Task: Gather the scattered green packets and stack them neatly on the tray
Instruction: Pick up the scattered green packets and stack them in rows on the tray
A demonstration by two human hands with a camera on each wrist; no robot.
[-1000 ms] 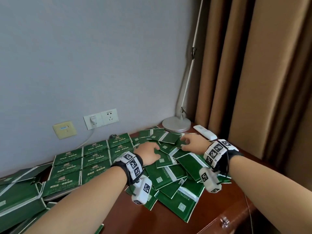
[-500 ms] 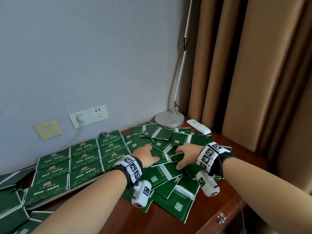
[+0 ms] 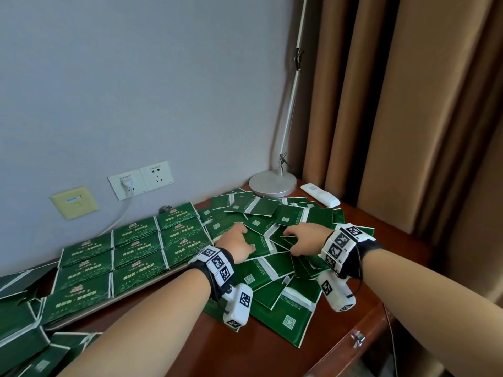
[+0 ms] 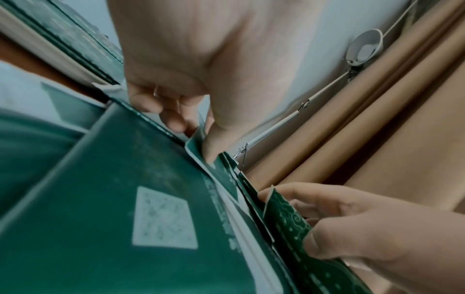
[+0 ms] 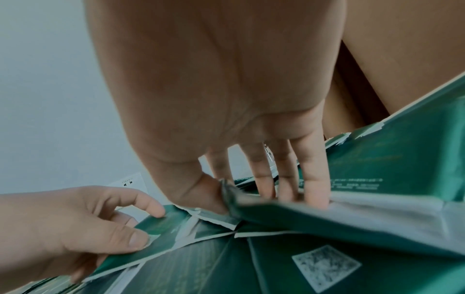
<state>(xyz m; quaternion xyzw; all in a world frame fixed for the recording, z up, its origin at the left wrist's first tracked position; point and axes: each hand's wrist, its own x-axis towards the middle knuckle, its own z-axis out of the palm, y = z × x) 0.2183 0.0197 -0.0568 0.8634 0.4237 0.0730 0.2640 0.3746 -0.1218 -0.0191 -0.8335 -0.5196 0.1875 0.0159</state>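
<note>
Loose green packets (image 3: 283,303) lie heaped on the brown table, right of the tray (image 3: 109,302), which holds neat rows of packets (image 3: 136,251). My left hand (image 3: 246,239) lies on the middle of the heap. Its thumb and fingers (image 4: 195,139) pinch the edge of one green packet (image 5: 161,224). Just to its right, my right hand (image 3: 290,242) pinches another packet's corner (image 5: 276,210) between thumb and fingers (image 5: 224,191). That packet (image 4: 284,214) is raised a little off the heap.
A lamp base (image 3: 272,182) and a white remote (image 3: 319,194) stand behind the heap. Brown curtains (image 3: 408,131) hang on the right, and wall sockets (image 3: 141,179) sit behind the tray. More packets (image 3: 19,322) lie at the far left. The table's front edge has a drawer knob (image 3: 358,338).
Both hands have drawn back from the far part of the heap to its middle. Their fingers have curled onto packet edges.
</note>
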